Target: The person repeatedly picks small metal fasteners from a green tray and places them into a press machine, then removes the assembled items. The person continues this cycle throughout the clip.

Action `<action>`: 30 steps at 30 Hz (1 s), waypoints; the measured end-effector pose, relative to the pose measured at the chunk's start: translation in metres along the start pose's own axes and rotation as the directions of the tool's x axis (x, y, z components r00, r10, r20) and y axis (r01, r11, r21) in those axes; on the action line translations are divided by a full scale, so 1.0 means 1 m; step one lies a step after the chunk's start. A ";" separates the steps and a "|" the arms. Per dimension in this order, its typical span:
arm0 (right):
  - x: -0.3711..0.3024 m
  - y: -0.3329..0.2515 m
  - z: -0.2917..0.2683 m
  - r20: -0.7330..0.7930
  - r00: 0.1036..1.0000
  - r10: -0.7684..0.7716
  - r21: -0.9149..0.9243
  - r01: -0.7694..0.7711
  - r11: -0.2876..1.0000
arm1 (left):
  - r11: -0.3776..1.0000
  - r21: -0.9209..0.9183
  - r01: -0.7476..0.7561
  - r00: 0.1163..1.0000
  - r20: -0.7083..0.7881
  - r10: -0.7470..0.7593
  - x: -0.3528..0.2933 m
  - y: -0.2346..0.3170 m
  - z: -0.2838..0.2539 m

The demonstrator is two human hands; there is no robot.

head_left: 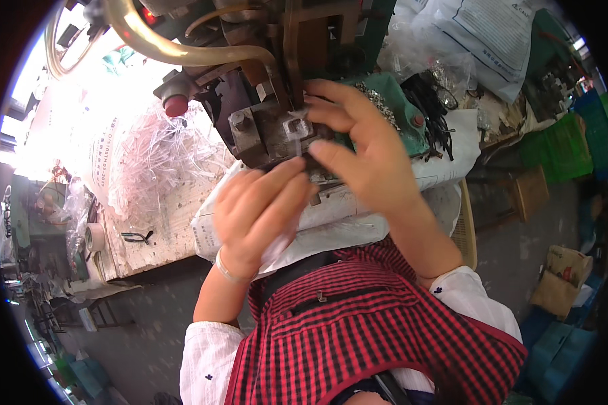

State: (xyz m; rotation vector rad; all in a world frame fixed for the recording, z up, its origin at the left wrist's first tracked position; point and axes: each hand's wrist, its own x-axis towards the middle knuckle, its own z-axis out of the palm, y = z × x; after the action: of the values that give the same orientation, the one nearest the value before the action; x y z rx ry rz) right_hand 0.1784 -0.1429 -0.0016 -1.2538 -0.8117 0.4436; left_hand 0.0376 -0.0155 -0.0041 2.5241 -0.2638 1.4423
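My left hand (253, 209) is closed, its fingertips pinched at the front of a small press. A clear plastic strip (298, 145) runs from those fingertips up to a small clear square loop (296, 127) lying on the metal die block (270, 138). Something whitish and blurred shows below my left palm. My right hand (375, 158) curves around the right side of the die, thumb and fingers apart, with nothing visible between them. Some of its fingertips are partly hidden by the press and slightly blurred.
A red button (175, 105) and a thick yellowish hose (189, 54) belong to the press. To the left lies a heap of clear plastic strips (159, 158); black-handled nippers (137, 237) lie nearer. A green tray (402, 108) of small metal parts and black cords (429, 101) are at right.
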 end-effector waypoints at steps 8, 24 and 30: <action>-0.012 0.083 -0.123 -0.402 0.902 -0.155 -0.583 -0.122 0.803 | 0.990 0.019 -0.138 0.990 -0.019 0.138 -0.009 -0.014 0.039; -0.040 0.097 -0.103 -0.255 0.917 -0.308 -0.862 -0.071 0.502 | 0.941 0.234 0.244 0.969 -0.024 -0.245 -0.062 0.028 -0.057; -0.014 0.094 -0.092 -0.178 0.877 -0.445 -0.864 0.077 0.498 | 0.771 0.389 0.504 0.848 -0.391 -0.357 -0.030 -0.057 -0.096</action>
State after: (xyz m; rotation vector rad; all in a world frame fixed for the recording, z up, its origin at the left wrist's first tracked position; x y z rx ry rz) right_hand 0.2506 -0.1869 -0.1037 -1.9890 -0.8828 -0.5611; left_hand -0.0417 0.0676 0.0113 2.4021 0.7865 1.8025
